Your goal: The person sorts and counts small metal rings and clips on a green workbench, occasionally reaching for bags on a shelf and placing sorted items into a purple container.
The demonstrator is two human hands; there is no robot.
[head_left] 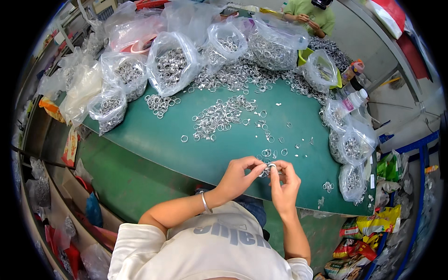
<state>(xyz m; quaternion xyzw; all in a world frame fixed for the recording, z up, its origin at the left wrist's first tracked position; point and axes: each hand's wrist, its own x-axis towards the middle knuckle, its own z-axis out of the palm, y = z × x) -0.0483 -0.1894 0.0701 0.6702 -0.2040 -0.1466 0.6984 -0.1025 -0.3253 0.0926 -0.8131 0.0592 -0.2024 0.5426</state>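
Note:
My left hand (pixel 240 175) and my right hand (pixel 284 179) meet at the near edge of the green table (pixel 158 140), fingertips pinched together on a small silver metal ring (pixel 269 168). Both hands grip it from opposite sides. A silver bracelet sits on my left wrist (pixel 204 201). Just beyond my fingers lie a few loose rings (pixel 268 152), and farther out a loose heap of rings (pixel 219 116).
Clear plastic bags full of rings (pixel 170 63) crowd the far and left side of the table; more bags (pixel 352 144) and a white bottle (pixel 354 99) stand at the right. Another person in a green top (pixel 310 16) sits at the far end. Snack packets (pixel 368 228) lie lower right.

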